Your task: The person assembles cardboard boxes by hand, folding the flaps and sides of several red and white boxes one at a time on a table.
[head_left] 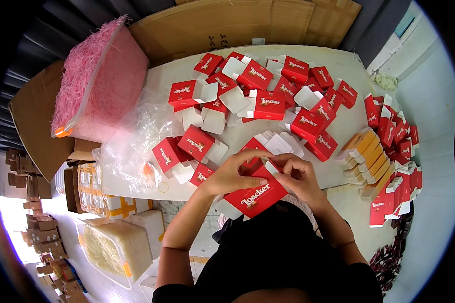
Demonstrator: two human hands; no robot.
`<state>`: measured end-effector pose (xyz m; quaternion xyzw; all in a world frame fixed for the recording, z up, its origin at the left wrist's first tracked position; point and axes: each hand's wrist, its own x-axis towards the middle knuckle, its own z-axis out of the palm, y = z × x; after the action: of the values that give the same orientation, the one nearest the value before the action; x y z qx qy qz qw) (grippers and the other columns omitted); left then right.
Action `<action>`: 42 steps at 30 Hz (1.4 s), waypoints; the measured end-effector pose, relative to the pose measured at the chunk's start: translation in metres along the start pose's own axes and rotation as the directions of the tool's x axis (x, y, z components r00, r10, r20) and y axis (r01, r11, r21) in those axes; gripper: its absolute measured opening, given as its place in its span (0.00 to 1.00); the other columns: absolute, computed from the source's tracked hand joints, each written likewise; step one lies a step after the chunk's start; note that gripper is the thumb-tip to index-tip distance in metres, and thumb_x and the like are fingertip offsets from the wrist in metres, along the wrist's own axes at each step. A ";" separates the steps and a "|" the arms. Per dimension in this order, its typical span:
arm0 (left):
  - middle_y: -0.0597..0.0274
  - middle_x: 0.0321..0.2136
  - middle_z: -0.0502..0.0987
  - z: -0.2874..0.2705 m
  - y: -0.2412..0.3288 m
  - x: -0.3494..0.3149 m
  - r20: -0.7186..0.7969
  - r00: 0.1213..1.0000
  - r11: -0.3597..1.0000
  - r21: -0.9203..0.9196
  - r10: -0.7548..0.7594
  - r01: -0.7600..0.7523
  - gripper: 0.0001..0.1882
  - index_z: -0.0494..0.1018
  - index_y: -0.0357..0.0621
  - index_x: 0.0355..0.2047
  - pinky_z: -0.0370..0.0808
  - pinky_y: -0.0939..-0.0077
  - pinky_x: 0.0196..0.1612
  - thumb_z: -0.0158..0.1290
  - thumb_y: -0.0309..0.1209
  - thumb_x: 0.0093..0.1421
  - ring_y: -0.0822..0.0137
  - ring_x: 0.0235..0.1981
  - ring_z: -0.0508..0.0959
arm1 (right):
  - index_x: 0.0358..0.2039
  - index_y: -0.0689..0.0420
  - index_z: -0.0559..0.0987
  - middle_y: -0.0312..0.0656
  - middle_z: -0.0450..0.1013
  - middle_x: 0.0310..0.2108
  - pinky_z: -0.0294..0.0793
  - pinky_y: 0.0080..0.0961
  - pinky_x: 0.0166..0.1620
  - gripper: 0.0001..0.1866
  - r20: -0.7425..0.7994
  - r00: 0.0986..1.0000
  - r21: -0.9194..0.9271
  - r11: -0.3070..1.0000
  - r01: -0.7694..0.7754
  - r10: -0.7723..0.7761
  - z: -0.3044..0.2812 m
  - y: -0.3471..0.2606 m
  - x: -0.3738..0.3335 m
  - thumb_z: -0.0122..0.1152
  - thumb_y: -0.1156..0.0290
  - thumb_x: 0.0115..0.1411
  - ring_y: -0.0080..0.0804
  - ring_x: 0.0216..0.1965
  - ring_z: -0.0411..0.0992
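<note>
Close to my body, over the table's near edge, I have a red cardboard box [255, 197] with white inner flaps. My left hand [232, 174] wraps round its left side, thumb lying across the front panel. At the upper right corner my right hand [299, 177] pinches a white flap [272, 167] between thumb and fingers. Just beyond my hands lies a stack of red cartons with white tabs [280, 143]. Farther back, several formed red boxes [269, 104] lie in a loose heap, many with their white flaps standing open.
A clear tub of pink shredded paper [98, 86] stands at the left beside crumpled clear plastic [136, 136]. Yellow-and-white cartons [366, 156] and more red boxes [397, 192] are stacked at the right. Cardboard [227, 30] lines the back edge. A bin of pale shreds [106, 250] sits lower left.
</note>
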<state>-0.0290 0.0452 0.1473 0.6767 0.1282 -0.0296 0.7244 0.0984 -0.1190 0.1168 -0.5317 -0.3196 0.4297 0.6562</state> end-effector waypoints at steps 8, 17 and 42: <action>0.62 0.47 0.67 0.004 -0.002 -0.002 -0.006 1.000 0.997 -0.079 -0.015 0.015 0.28 0.65 0.42 0.50 0.72 0.82 0.35 0.59 0.24 0.47 0.76 0.34 0.72 | 0.16 0.60 0.66 0.44 0.68 0.41 0.67 0.18 0.39 0.11 -0.066 0.997 -0.036 0.998 0.046 -0.049 0.008 0.006 -0.004 0.56 0.81 0.51 0.22 0.40 0.67; 0.63 0.47 0.67 0.004 -0.007 0.000 0.052 0.997 0.998 0.024 0.056 -0.057 0.27 0.67 0.43 0.49 0.71 0.81 0.36 0.59 0.25 0.47 0.75 0.39 0.70 | 0.14 0.60 0.67 0.40 0.65 0.39 0.65 0.15 0.34 0.11 0.135 0.988 -0.150 0.985 0.091 -0.071 -0.007 0.006 -0.001 0.59 0.78 0.48 0.18 0.33 0.64; 0.64 0.36 0.69 0.018 -0.009 0.011 -0.381 0.879 0.957 0.058 0.285 -0.285 0.10 0.69 0.40 0.34 0.69 0.83 0.35 0.54 0.19 0.51 0.74 0.36 0.71 | 0.45 0.65 0.69 0.50 0.63 0.50 0.62 0.25 0.52 0.15 -0.229 0.898 -0.111 0.927 0.358 -0.375 0.021 0.025 -0.007 0.52 0.80 0.56 0.33 0.51 0.63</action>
<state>-0.0178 0.0282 0.1369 0.6805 0.1671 0.2110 0.6815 0.0717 -0.1145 0.0975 -0.5326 -0.3439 0.2184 0.7419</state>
